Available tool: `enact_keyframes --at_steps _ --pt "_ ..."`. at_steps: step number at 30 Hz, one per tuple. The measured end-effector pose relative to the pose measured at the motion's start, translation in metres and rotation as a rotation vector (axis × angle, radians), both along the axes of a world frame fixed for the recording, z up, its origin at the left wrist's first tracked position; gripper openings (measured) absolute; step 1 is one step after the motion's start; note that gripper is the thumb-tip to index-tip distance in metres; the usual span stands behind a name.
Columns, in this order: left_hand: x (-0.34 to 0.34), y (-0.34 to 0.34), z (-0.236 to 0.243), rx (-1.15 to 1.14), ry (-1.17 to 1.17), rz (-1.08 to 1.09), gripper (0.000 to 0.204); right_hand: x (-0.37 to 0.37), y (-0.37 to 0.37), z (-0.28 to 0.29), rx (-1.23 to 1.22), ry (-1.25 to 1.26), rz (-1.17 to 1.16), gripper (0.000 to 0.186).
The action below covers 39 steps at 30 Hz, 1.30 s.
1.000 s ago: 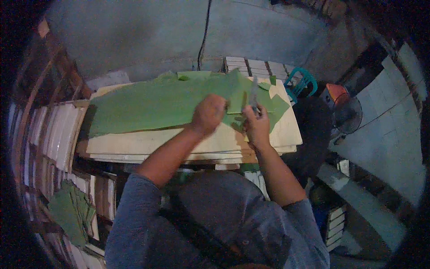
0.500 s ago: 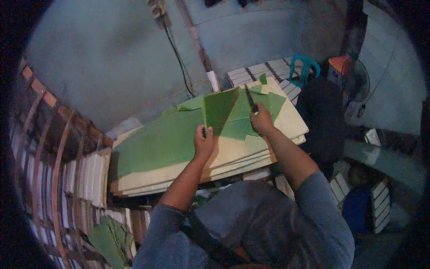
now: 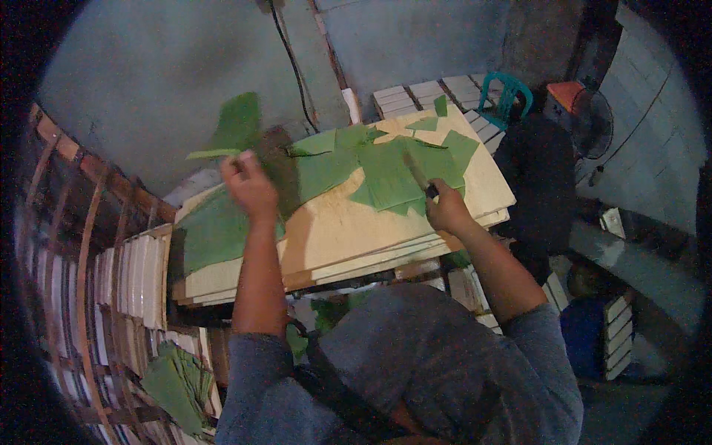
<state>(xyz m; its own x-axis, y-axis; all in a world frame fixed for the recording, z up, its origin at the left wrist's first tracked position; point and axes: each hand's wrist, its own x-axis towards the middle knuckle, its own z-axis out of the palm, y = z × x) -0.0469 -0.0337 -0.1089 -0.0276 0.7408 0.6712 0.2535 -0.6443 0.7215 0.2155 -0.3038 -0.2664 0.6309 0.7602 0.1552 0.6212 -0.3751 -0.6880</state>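
My left hand is raised over the left part of the pale board, its fingers closed on a piece of banana leaf that stands up from them, with a light green strip along its lower edge. In my right hand is a knife, its blade pointing up and away over the cut leaf pieces on the board's right half. Another large leaf lies flat at the board's left end, partly behind my left forearm.
Beneath the top board are more stacked boards. A wooden rack with many pale slabs stands at left, folded leaves below it. Pale blocks, a teal chair and a fan are at far right, beside a dark-clothed person.
My left hand has swung left and up, lifting the banana leaf piece off the board. The knife stays over the right side, now lower among the leaf pieces. The view has shifted slightly.
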Motion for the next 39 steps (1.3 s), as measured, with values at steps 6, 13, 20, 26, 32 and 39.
enact_keyframes --at_steps 6,13,20,26,32,39 --pt "0.121 -0.084 -0.103 0.485 0.602 -0.634 0.025 -0.034 0.033 0.047 0.825 0.801 -0.222 0.047" --pt "0.115 -0.074 -0.158 0.336 0.881 -0.81 0.033 0.055 0.03 -0.043 0.548 0.308 -0.501 0.047" --pt "0.044 -0.014 -0.166 0.324 0.967 -0.872 0.029 0.114 -0.006 -0.059 0.385 0.534 -0.555 0.044" --pt "0.025 -0.014 -0.17 0.436 0.819 -0.838 0.021 0.071 -0.01 -0.006 0.375 0.662 -0.544 0.035" --pt "0.042 -0.013 -0.15 -0.027 0.746 -0.757 0.024 0.07 -0.005 0.007 0.606 0.689 -0.463 0.04" --pt "0.042 -0.002 -0.154 -0.174 0.442 -0.698 0.023 0.064 0.017 -0.015 0.14 0.236 -0.671 0.058"
